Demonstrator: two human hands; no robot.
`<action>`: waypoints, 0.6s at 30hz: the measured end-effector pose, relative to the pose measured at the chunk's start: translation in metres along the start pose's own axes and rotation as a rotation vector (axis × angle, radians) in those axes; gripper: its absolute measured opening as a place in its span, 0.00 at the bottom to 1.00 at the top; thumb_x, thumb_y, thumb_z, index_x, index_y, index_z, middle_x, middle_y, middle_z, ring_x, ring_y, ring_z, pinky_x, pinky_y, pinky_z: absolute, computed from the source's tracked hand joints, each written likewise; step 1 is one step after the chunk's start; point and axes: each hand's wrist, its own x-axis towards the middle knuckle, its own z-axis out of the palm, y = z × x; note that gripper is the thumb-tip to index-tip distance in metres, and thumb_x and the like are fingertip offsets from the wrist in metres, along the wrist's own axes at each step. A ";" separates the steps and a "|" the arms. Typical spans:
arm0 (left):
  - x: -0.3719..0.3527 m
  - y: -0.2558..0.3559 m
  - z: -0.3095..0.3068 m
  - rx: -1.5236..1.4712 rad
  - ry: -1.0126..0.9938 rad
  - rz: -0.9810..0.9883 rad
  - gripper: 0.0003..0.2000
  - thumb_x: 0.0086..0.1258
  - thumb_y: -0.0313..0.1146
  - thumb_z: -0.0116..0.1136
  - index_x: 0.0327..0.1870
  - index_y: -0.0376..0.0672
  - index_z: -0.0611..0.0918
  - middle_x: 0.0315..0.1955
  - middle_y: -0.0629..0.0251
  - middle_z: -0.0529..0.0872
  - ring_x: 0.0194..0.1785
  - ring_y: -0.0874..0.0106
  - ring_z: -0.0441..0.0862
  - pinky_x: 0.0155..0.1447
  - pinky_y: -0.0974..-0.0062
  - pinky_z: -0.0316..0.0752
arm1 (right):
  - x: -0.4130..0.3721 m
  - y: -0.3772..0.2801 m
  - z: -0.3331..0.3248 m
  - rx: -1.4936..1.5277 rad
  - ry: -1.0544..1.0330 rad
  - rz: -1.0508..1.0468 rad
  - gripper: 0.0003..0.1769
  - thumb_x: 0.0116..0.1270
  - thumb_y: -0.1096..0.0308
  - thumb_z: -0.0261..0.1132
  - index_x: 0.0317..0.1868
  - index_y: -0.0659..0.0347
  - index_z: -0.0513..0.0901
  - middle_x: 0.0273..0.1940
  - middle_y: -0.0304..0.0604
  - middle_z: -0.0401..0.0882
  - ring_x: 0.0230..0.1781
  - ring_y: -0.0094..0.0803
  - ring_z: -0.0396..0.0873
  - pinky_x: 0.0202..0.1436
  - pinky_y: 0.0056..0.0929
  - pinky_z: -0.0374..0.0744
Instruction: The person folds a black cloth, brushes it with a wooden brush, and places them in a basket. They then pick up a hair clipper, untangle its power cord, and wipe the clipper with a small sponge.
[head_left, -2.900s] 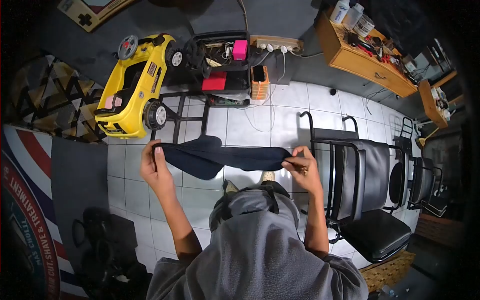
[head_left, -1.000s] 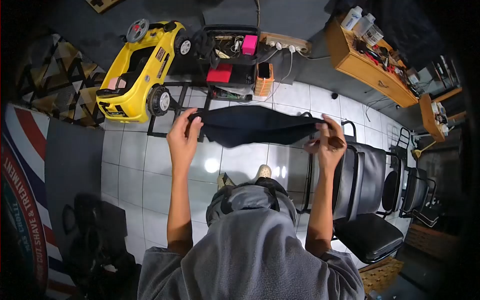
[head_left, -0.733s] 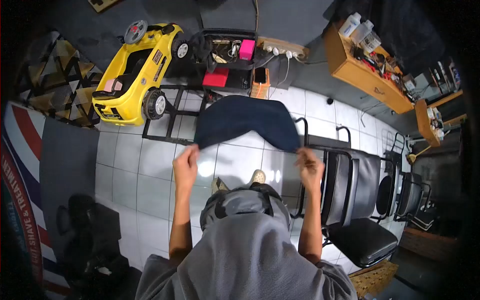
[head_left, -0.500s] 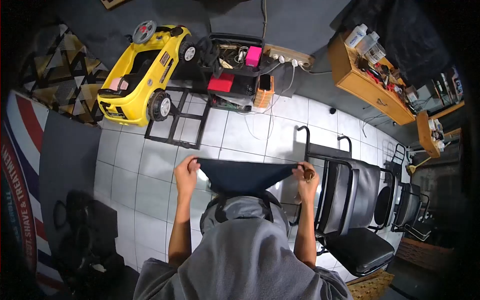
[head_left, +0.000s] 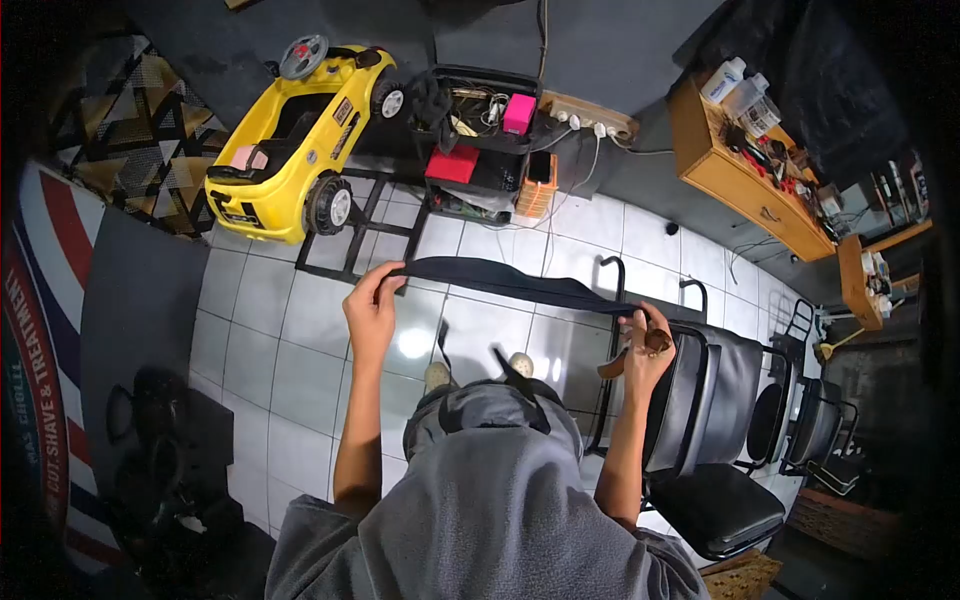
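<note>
A dark navy cloth (head_left: pixel 510 282) stretches in a narrow, slightly sagging band between my two hands, above the tiled floor. My left hand (head_left: pixel 372 312) pinches its left end between thumb and fingers. At the other end, my right hand (head_left: pixel 648 350) grips the corner close to the black chair. A brown, rounded object (head_left: pixel 656 342) shows at the fingers of that hand, and a curved brown piece (head_left: pixel 611 367) sticks out beside it; I cannot make out what they are. Two dark strap ends (head_left: pixel 508 360) extend forward from near my waist.
Black padded chairs (head_left: pixel 715 390) stand on the right. Ahead are a yellow toy car (head_left: pixel 290 150), a black metal frame (head_left: pixel 360 235) on the floor, and a cart (head_left: pixel 480 140) with loose items. A wooden drawer unit (head_left: pixel 740 190) carries bottles and tools. A striped sign (head_left: pixel 60 330) stands left.
Both hands have moved forward and farther apart, lifting the cloth away from my body. It has gone from a hanging, tapered sheet to a narrow band, and my feet now show below.
</note>
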 end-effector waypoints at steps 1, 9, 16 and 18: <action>-0.001 0.004 0.000 -0.021 -0.014 -0.008 0.10 0.72 0.21 0.52 0.49 0.34 0.83 0.36 0.65 0.86 0.41 0.79 0.84 0.47 0.84 0.75 | 0.000 -0.004 -0.002 -0.030 -0.006 0.005 0.09 0.71 0.72 0.64 0.48 0.66 0.83 0.35 0.44 0.85 0.28 0.21 0.81 0.29 0.20 0.76; 0.011 0.052 -0.020 0.098 0.018 0.116 0.09 0.70 0.23 0.56 0.47 0.33 0.84 0.38 0.68 0.85 0.39 0.80 0.79 0.45 0.84 0.73 | 0.015 -0.053 -0.026 -0.014 0.007 -0.119 0.11 0.68 0.70 0.67 0.46 0.68 0.84 0.23 0.36 0.75 0.22 0.18 0.70 0.29 0.20 0.70; 0.024 0.018 0.012 -0.336 0.009 -0.185 0.09 0.73 0.30 0.59 0.49 0.37 0.83 0.37 0.73 0.84 0.38 0.85 0.77 0.43 0.85 0.72 | 0.027 -0.048 -0.005 -0.192 0.032 -0.098 0.12 0.66 0.64 0.70 0.42 0.66 0.84 0.32 0.34 0.77 0.29 0.18 0.69 0.33 0.17 0.69; 0.008 0.037 0.024 -0.304 0.009 -0.189 0.10 0.71 0.29 0.61 0.48 0.35 0.83 0.36 0.73 0.83 0.37 0.85 0.76 0.43 0.86 0.71 | 0.016 -0.048 0.003 -0.093 -0.024 -0.035 0.10 0.65 0.68 0.70 0.41 0.65 0.84 0.32 0.33 0.77 0.27 0.15 0.69 0.31 0.16 0.68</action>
